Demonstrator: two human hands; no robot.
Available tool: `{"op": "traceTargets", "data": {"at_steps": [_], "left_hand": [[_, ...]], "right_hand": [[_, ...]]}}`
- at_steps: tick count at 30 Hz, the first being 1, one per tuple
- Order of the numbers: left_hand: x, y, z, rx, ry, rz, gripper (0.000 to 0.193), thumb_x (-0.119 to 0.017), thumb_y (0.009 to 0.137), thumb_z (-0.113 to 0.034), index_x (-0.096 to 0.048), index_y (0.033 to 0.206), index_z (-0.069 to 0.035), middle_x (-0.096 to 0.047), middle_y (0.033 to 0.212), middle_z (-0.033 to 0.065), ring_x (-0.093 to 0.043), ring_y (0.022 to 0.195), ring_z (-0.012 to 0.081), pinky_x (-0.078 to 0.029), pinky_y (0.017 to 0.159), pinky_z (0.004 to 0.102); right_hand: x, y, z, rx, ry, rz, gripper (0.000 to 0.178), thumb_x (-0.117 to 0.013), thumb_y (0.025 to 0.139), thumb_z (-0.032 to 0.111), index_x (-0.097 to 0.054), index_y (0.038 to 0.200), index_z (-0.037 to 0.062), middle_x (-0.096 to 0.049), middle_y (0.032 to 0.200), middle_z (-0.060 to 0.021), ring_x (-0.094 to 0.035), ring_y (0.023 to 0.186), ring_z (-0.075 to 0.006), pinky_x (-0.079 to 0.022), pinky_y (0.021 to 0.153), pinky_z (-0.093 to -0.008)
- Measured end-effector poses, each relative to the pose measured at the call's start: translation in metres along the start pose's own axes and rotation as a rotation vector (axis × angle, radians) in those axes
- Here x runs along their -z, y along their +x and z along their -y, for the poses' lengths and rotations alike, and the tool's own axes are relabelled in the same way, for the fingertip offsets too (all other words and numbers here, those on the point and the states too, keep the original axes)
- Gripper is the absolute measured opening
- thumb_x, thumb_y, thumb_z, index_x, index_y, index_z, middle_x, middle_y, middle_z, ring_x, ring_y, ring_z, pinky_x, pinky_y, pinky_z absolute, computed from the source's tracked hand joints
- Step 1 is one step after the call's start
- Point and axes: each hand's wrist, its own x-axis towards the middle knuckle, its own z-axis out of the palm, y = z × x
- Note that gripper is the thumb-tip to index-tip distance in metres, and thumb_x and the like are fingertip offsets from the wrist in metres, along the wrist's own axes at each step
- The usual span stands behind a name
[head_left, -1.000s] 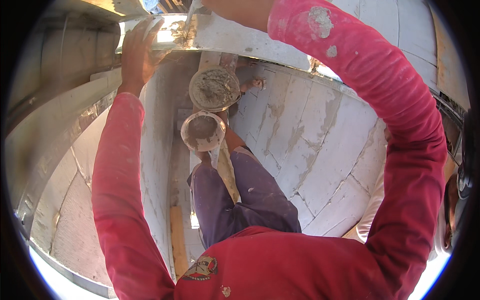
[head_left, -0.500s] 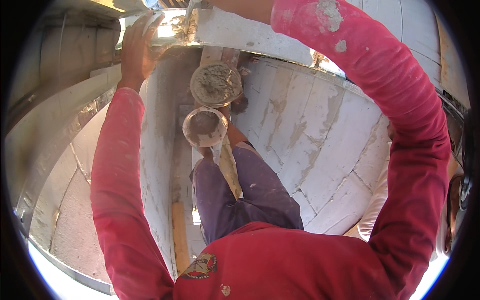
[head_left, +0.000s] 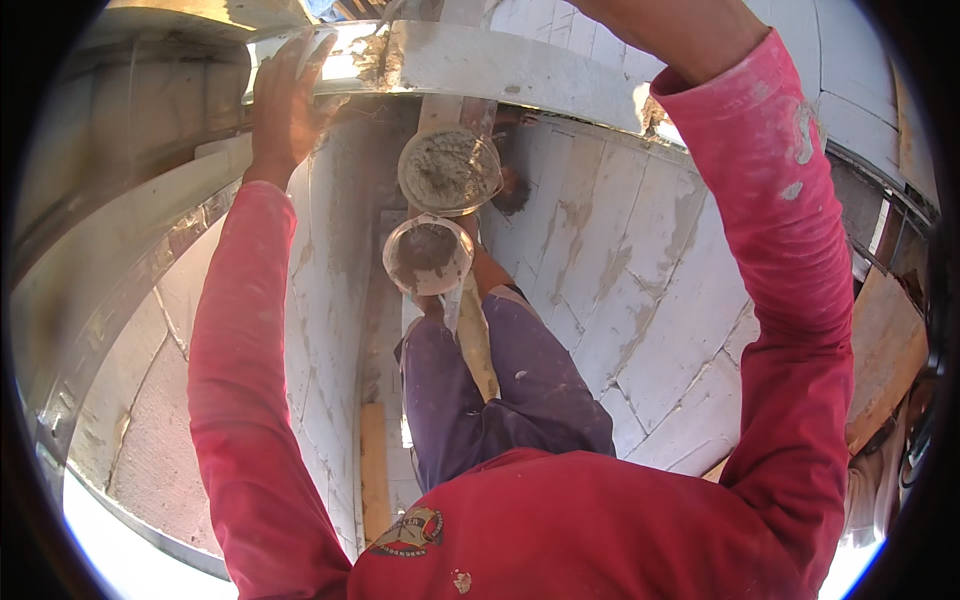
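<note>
My left hand (head_left: 288, 105) lies with fingers spread against a white block (head_left: 335, 50) at the upper left, its thumb along the lower edge. Beside the fingers, rough brown mortar (head_left: 370, 55) marks a joint, and a long pale block (head_left: 500, 65) continues the curved course to the right. My right forearm (head_left: 690, 35) reaches over this course. The hand beyond it is cut off by the top edge, so whatever it holds is hidden. Below the course stand a round bucket of grey wet mortar (head_left: 450, 168) and, nearer me, a second bucket with mortar-smeared insides (head_left: 428, 255).
A white block wall (head_left: 620, 270) with mortar smears rises on the right, another wall face (head_left: 325, 300) on the left. My legs (head_left: 510, 390) are between them. A narrow wooden board (head_left: 375, 470) stands low at the left; a brown board (head_left: 885, 350) leans at the far right.
My right arm has swung to the right, carrying the forearm away from the mortar joint. My left hand stays on the block. The view has shifted slightly, and the brown board shows more at the right.
</note>
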Motion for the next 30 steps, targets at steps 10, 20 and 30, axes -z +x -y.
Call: {"op": "traceTargets", "data": {"at_steps": [10, 20, 30], "left_hand": [[-0.021, -0.066, -0.101, 0.559, -0.287, -0.362, 0.060, -0.070, 0.097, -0.019, -0.043, 0.148, -0.003, -0.045, 0.151, 0.0180, -0.045, 0.135, 0.0346, -0.038, 0.114, 0.0448], [-0.199, -0.040, -0.096, 1.415, -2.075, -0.410, 0.052, -0.038, 0.110, -0.023, -0.029, 0.158, -0.004, -0.034, 0.164, 0.0140, -0.030, 0.154, 0.0310, -0.031, 0.123, 0.0461], [-0.214, -0.034, -0.075, 1.297, -2.085, -0.379, 0.045, -0.038, 0.110, -0.021, -0.038, 0.148, 0.003, -0.040, 0.156, 0.0214, -0.031, 0.152, 0.0371, -0.028, 0.126, 0.0538]], "right_hand": [[-0.004, -0.146, 0.090, -0.692, 0.896, 0.003, 0.033, -0.082, 0.083, 0.019, -0.073, 0.114, 0.0076, -0.066, 0.093, -0.0097, -0.068, 0.080, -0.0292, -0.053, 0.069, -0.0382], [-0.007, -0.261, 0.259, -0.988, 1.425, 0.101, 0.030, -0.084, 0.077, 0.011, -0.070, 0.102, 0.0027, -0.067, 0.090, -0.0123, -0.068, 0.078, -0.0310, -0.054, 0.069, -0.0396], [-0.035, -0.290, 0.321, -1.124, 1.472, 0.077, 0.032, -0.086, 0.074, 0.010, -0.069, 0.100, 0.0027, -0.069, 0.093, -0.0122, -0.069, 0.080, -0.0316, -0.055, 0.071, -0.0397]]}}
